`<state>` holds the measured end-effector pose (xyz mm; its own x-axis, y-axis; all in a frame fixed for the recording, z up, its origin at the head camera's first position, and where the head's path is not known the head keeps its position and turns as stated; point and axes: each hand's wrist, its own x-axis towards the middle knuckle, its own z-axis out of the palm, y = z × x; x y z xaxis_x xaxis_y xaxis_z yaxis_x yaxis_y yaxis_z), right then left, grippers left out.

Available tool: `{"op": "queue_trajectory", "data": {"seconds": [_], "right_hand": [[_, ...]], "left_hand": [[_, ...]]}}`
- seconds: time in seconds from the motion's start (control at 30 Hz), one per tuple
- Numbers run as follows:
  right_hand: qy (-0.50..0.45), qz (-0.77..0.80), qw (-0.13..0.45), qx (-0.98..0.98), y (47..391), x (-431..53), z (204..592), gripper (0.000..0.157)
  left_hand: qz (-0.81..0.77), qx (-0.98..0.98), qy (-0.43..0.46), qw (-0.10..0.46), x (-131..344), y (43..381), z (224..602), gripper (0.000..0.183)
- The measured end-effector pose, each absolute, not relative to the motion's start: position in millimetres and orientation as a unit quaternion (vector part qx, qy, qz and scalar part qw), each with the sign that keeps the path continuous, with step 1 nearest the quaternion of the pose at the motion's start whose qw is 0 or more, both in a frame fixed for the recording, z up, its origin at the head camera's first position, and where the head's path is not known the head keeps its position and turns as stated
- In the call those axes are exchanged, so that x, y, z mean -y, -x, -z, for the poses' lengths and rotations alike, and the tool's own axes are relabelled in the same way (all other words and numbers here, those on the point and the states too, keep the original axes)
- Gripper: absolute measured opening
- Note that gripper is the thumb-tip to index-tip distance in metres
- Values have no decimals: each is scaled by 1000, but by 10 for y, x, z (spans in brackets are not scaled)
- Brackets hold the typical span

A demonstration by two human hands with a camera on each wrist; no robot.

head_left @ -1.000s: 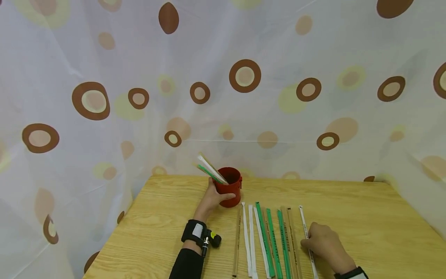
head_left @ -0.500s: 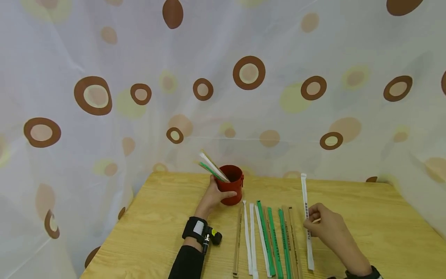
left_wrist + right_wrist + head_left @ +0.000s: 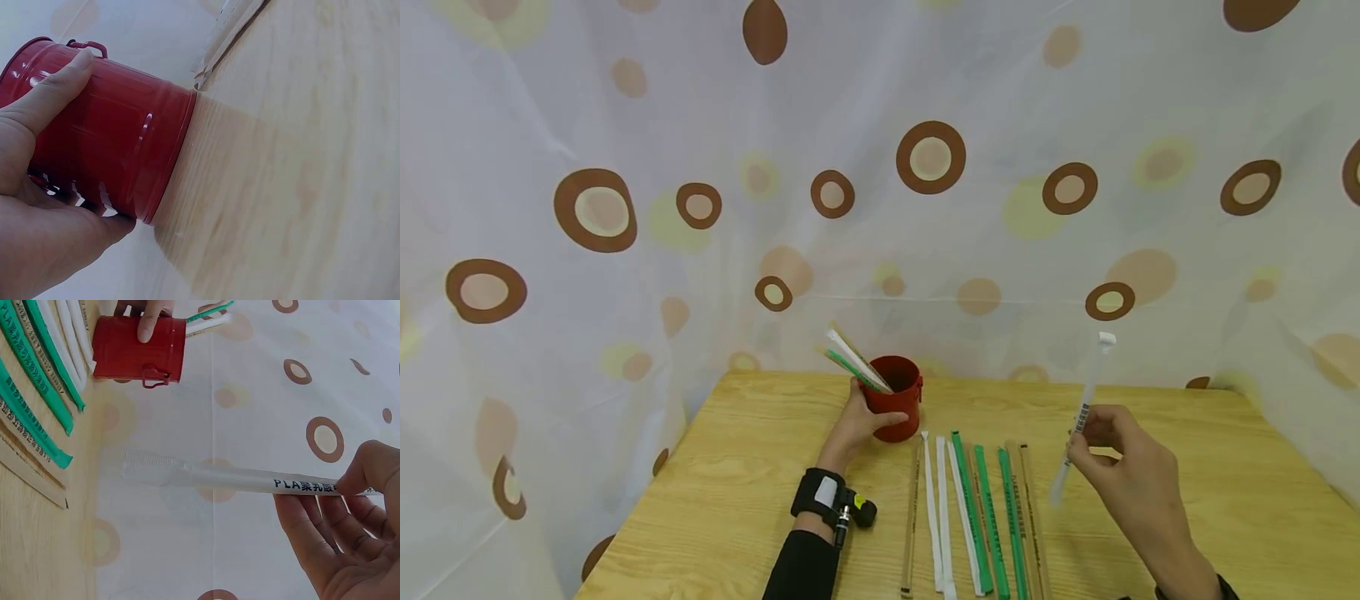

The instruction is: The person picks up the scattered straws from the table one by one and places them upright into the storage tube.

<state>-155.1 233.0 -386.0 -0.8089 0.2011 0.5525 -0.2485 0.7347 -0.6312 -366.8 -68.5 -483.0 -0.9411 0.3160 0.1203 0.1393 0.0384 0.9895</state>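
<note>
A small red metal pail [image 3: 901, 404] stands upright toward the back of the table, gripped by my left hand [image 3: 857, 423], with the thumb across its front. Several paper-wrapped straws [image 3: 853, 358], white, green and brown, lean to the left inside it. My right hand [image 3: 1138, 475] pinches a white-wrapped straw [image 3: 237, 479] between thumb and fingers, held tilted above the table. Dark printed lettering shows on its wrapper in the right wrist view. The pail [image 3: 112, 125] fills much of the left wrist view, its small side handle showing.
Wrapped straws lie roughly parallel on the wooden table [image 3: 745, 467] between my hands: a brown straw [image 3: 912, 517] at the left, then several white straws [image 3: 945, 521], green straws [image 3: 992, 521] and more brown straws [image 3: 1036, 525]. Behind hangs a patterned curtain [image 3: 865, 125].
My right hand has picked the white-wrapped straw up from the table at the right end of the row and raised it, tilting it. My left hand and the pail stay in place.
</note>
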Motion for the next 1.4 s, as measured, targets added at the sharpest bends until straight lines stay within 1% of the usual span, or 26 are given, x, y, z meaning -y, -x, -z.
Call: {"op": "queue_trajectory", "data": {"seconds": [0.43, 0.57, 0.73, 0.83, 0.9, 1.0, 1.2, 1.3, 1.4], "right_hand": [[-30, -367, 311, 876, 1568, -2281, 3931, 20], [-54, -368, 311, 874, 1581, -2208, 4004, 22], [-110, -390, 317, 857, 1675, -1981, 4103, 28], [-158, -411, 337, 832, 1851, -1823, 4125, 31], [-190, -431, 358, 806, 2038, -1712, 4126, 31], [-215, -461, 384, 770, 2352, -1552, 4124, 27], [-189, -504, 404, 739, 2840, -1285, 4067, 17], [-203, -474, 415, 750, 3022, -1185, 4008, 18], [-254, -393, 410, 783, 3156, -1061, 4009, 21]], "left_hand": [[-672, -722, -155, 65, 689, 3674, 4856, 98], [-676, -717, -157, 66, 669, 3673, 4875, 98], [-676, -718, -154, 69, 658, 3667, 4871, 98], [-671, -722, -155, 67, 674, 3666, 4849, 98], [-672, -722, -156, 61, 697, 3676, 4842, 98], [-677, -717, -154, 55, 717, 3696, 4830, 98], [-674, -723, -141, 65, 707, 3679, 4839, 101], [-680, -715, -145, 71, 666, 3677, 4838, 100], [-688, -707, -149, 71, 679, 3672, 4857, 98]]}}
